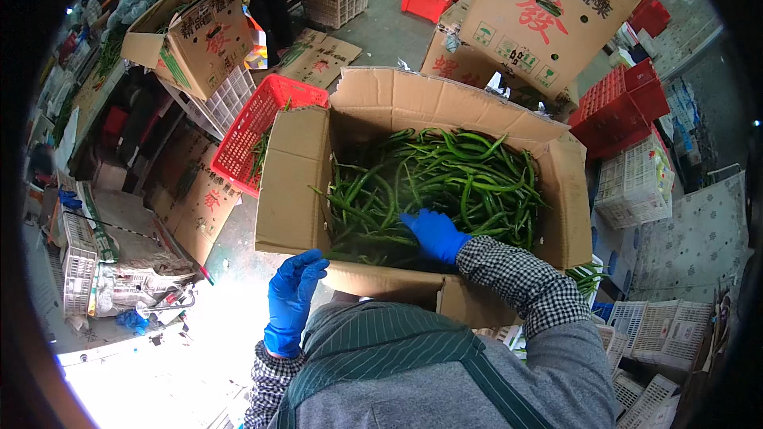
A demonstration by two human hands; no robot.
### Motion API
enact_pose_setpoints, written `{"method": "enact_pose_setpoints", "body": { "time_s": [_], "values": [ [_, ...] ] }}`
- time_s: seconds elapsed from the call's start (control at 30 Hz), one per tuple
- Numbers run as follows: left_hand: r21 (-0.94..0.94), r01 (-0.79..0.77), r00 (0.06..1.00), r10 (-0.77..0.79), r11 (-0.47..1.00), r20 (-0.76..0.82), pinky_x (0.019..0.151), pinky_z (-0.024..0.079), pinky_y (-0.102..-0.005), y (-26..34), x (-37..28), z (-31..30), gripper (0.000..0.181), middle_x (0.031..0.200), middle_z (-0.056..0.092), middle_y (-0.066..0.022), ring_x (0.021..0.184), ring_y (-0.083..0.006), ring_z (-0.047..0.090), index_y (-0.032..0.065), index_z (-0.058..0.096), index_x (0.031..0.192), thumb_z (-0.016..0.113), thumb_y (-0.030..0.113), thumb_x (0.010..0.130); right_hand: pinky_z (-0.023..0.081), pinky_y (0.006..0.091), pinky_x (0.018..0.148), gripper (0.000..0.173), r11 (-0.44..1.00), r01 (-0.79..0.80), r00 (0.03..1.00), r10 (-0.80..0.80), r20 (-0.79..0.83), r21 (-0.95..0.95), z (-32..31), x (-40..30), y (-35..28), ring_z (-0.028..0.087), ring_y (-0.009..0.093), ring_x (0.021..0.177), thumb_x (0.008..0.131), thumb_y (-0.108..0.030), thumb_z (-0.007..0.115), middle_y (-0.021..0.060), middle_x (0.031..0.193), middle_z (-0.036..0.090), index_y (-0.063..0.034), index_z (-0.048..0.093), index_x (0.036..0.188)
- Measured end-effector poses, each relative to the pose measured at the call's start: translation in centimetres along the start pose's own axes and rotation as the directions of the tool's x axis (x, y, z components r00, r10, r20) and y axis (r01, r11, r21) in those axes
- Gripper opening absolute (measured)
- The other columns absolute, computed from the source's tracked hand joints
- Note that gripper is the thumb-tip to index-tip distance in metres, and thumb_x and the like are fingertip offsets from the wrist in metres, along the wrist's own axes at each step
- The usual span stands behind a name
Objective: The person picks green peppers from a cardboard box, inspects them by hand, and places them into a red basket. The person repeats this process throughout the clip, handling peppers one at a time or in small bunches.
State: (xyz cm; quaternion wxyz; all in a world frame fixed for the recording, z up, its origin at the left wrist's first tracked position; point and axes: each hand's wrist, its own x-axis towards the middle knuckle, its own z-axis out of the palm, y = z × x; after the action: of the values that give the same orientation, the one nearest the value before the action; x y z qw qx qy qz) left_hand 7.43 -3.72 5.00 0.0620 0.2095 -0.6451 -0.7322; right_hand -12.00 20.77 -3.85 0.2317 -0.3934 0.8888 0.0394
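An opened cardboard box (292, 182) full of long green chili peppers (477, 176) stands in front of me, its flaps spread outward. My right hand (438, 235), in a blue glove, reaches into the box over the near part of the peppers, the fingers at their surface; whether it grips any pepper cannot be told. My left hand (295, 295), also gloved in blue, is raised outside the box by its near left corner, fingers bent and nothing seen in it. Beyond the left flap, a red plastic basket (298, 88) holds some more green peppers.
Another open carton (208, 47) stands on a white crate at the upper left. Large printed cartons (536, 18) rise behind the box. Red crates (620, 107) and white crates (635, 185) are stacked at the right. Flattened cardboard (322, 56) lies on the floor; a person stands near it.
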Motion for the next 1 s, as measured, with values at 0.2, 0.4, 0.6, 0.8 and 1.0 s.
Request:
{"method": "enact_pose_setpoints", "body": {
  "time_s": [0.2,0.4,0.6,0.8,1.0],
  "values": [
    [0.007,-0.052,0.998,0.052,0.999,-0.04,0.082,0.049,-0.0265,-0.3,-0.5,-0.6,0.027,0.1,0.066,-0.0124,0.089,-0.0156,0.062,-0.0033,0.056,0.115,0.056,0.006,0.09,0.048,0.046,0.082,0.069,0.962,-0.018,0.998,0.035,-0.058,0.273,-5.4,-4.0,0.5,0.054,0.039,0.102,0.068,-0.016,0.069,0.0245,0.113,0.049,-0.0125,0.043,0.131],
    [0.018,-0.04,0.998,0.041,0.999,-0.051,0.082,0.049,-0.027,0.1,-0.4,-0.8,0.028,0.099,0.066,-0.0131,0.09,-0.0162,0.062,-0.0037,0.056,0.115,0.056,0.009,0.091,0.043,0.0379,0.095,0.075,0.699,0.109,0.89,0.248,-0.383,0.707,-10.5,-6.4,4.2,0.05,0.032,0.116,0.066,-0.011,0.071,0.0192,0.131,0.046,-0.0077,0.04,0.134],
    [0.017,-0.059,0.998,0.059,0.998,-0.003,0.082,0.049,-0.0279,0.2,0.1,0.0,0.029,0.102,0.065,-0.0142,0.091,-0.0173,0.062,-0.0044,0.055,0.116,0.057,0.01,0.091,0.044,0.0333,0.09,0.069,0.097,0.138,0.903,0.397,-0.166,0.986,-11.7,-5.2,9.4,0.054,0.024,0.107,0.072,-0.012,0.069,0.0135,0.112,0.057,0.0001,0.04,0.133],
    [0.028,-0.06,0.998,0.059,0.998,0.017,0.081,0.049,-0.0277,-0.1,0.2,-0.2,0.029,0.101,0.065,-0.0138,0.09,-0.0174,0.062,-0.0043,0.055,0.116,0.056,0.009,0.091,0.042,0.0342,0.088,0.055,0.36,-0.063,0.738,0.645,-0.2,0.931,-8.5,-4.8,15.5,0.056,0.024,0.099,0.076,-0.029,0.067,0.013,0.109,0.06,0.0025,0.053,0.119],
    [0.035,-0.031,0.999,0.031,0.999,-0.008,0.081,0.05,-0.0287,-0.7,0.1,-0.8,0.027,0.102,0.065,-0.014,0.091,-0.0185,0.062,-0.0041,0.056,0.115,0.056,0.008,0.091,0.044,0.038,0.09,0.049,0.45,-0.353,0.487,0.837,-0.25,0.82,-10.1,-8.1,17.9,0.057,0.028,0.103,0.078,-0.029,0.07,0.0179,0.114,0.059,-0.0006,0.058,0.116]
  ]
}}
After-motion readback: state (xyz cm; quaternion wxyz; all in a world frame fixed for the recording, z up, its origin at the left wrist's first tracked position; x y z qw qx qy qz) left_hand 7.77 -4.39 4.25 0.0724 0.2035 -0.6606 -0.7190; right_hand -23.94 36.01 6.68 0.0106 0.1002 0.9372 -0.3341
